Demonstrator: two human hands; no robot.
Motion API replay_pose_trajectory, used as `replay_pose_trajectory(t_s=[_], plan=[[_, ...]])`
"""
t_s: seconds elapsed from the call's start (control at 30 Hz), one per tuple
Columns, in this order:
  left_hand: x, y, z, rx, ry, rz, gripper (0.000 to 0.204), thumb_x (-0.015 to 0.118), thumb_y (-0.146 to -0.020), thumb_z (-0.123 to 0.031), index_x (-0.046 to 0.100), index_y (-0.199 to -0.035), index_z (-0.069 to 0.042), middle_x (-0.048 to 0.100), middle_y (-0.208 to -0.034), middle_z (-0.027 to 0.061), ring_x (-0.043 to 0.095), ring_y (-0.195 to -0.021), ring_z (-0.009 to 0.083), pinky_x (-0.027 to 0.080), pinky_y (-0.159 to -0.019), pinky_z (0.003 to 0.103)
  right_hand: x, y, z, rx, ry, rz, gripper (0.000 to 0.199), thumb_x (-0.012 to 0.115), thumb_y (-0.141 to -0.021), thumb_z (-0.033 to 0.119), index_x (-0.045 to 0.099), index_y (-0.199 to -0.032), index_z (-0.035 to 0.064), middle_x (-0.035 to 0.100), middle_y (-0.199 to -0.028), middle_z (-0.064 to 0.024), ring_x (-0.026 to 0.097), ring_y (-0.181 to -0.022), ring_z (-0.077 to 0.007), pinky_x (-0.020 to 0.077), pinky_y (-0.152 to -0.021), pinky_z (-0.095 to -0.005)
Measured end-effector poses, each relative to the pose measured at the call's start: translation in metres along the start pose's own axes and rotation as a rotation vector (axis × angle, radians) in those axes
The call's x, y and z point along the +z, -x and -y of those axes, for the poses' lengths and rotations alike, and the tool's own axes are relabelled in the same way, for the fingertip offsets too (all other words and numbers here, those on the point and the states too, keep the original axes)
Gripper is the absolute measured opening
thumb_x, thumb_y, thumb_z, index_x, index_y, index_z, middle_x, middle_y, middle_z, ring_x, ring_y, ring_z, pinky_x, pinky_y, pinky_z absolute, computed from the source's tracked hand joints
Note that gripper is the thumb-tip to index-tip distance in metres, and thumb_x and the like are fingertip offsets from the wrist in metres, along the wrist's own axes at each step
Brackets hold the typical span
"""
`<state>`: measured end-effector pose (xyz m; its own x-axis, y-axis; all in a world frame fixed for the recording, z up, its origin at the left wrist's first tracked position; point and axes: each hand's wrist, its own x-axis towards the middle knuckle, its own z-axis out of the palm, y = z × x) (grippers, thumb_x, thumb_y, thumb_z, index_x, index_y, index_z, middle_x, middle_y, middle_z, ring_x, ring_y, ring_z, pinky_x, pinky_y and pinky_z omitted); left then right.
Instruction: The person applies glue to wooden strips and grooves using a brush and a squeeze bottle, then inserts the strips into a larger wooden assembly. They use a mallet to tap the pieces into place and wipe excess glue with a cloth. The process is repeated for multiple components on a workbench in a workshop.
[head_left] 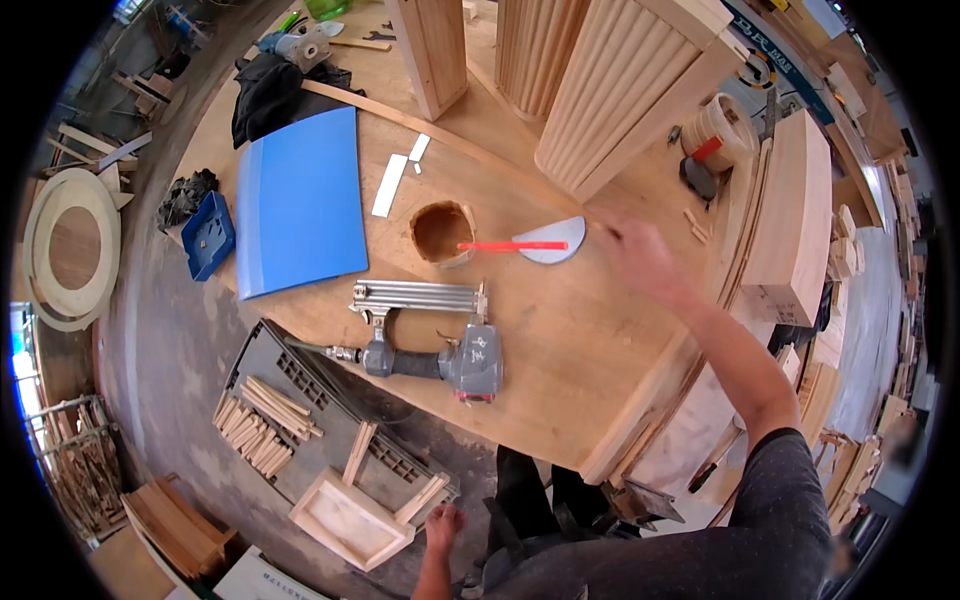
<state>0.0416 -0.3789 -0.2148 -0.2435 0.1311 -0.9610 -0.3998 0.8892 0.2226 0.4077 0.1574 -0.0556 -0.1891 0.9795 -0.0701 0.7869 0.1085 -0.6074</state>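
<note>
My right hand (640, 258) is over the workbench (560, 350), just right of a pale half-round piece (560, 240). Motion smears its fingers, so whether they hold anything does not show. A flat red carpenter's pencil (515, 246) lies from the half-round piece to the rim of a brown, roughly round container (412, 238). Nearer to me, a grey nail gun (472, 362) lies on its side with its hose connected. My left hand (445, 525) hangs low beside a shallow wooden frame (340, 560), its fingers curled in and nothing seen in them.
A blue sheet (300, 200) and white strips (391, 185) lie on the left side of the bench. Tall fluted wooden pieces (630, 90) stand at the back. A tub (722, 130) and tape measure (697, 178) are at the right. Below, a grey platform (330, 420) carries wood sticks.
</note>
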Motion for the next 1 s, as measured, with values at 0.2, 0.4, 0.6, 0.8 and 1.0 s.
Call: replay_pose_trajectory(t_s=[0.2, 0.4, 0.6, 0.8, 1.0], plan=[[-0.001, -0.004, -0.012, 0.095, -0.098, 0.035, 0.028, 0.059, -0.101, -0.027, 0.065, -0.097, 0.000, 0.070, -0.085, 0.0094, 0.067, -0.071, 0.0169, 0.059, -0.067, 0.032, 0.081, -0.081, 0.070, -0.296, -0.052, 0.262, 0.048, 0.061, -0.091, 0.011, 0.058, -0.138, 0.0037, 0.069, -0.097, -0.0183, 0.065, -0.090, -0.0365, 0.0513, -0.077, -0.0464], [-0.016, 0.011, 0.004, 0.097, 0.007, 0.007, 0.024, 0.059, -0.103, -0.024, 0.064, -0.103, 0.000, 0.070, -0.087, 0.0106, 0.069, -0.075, 0.0190, 0.060, -0.069, 0.034, 0.095, -0.096, 0.067, -0.395, 0.240, 0.402, 0.022, 0.062, -0.089, 0.018, 0.068, -0.106, 0.0054, 0.071, -0.094, -0.0190, 0.068, -0.093, -0.0381, 0.0531, -0.080, -0.0494], [-0.010, 0.012, 0.013, 0.067, -0.039, -0.008, 0.022, 0.059, -0.102, -0.020, 0.062, -0.106, 0.002, 0.070, -0.089, 0.0114, 0.069, -0.073, 0.0201, 0.060, -0.065, 0.032, 0.067, -0.038, 0.032, -0.370, 0.351, 0.332, 0.018, 0.058, -0.092, 0.016, 0.066, -0.098, 0.0010, 0.071, -0.096, -0.0205, 0.069, -0.092, -0.0408, 0.0541, -0.079, -0.0522], [0.021, 0.028, -0.030, 0.195, -0.053, 0.074, 0.023, 0.061, -0.101, -0.023, 0.061, -0.104, -0.001, 0.069, -0.087, 0.0105, 0.066, -0.073, 0.0166, 0.056, -0.060, 0.030, 0.055, 0.047, -0.005, -0.404, 0.198, 0.307, 0.023, 0.047, -0.097, 0.017, 0.065, -0.103, 0.0037, 0.069, -0.093, -0.0247, 0.070, -0.089, -0.0404, 0.0569, -0.076, -0.0529], [0.095, 0.099, -0.082, 0.465, -0.145, 0.109, 0.017, 0.057, -0.103, -0.020, 0.062, -0.101, -0.004, 0.064, -0.080, 0.0068, 0.060, -0.067, 0.0128, 0.048, -0.053, 0.024, -0.013, 0.120, 0.004, -0.267, 0.144, 0.158, 0.024, 0.054, -0.096, 0.020, 0.065, -0.114, 0.0076, 0.068, -0.094, -0.0210, 0.068, -0.093, -0.0416, 0.0562, -0.079, -0.0518]])
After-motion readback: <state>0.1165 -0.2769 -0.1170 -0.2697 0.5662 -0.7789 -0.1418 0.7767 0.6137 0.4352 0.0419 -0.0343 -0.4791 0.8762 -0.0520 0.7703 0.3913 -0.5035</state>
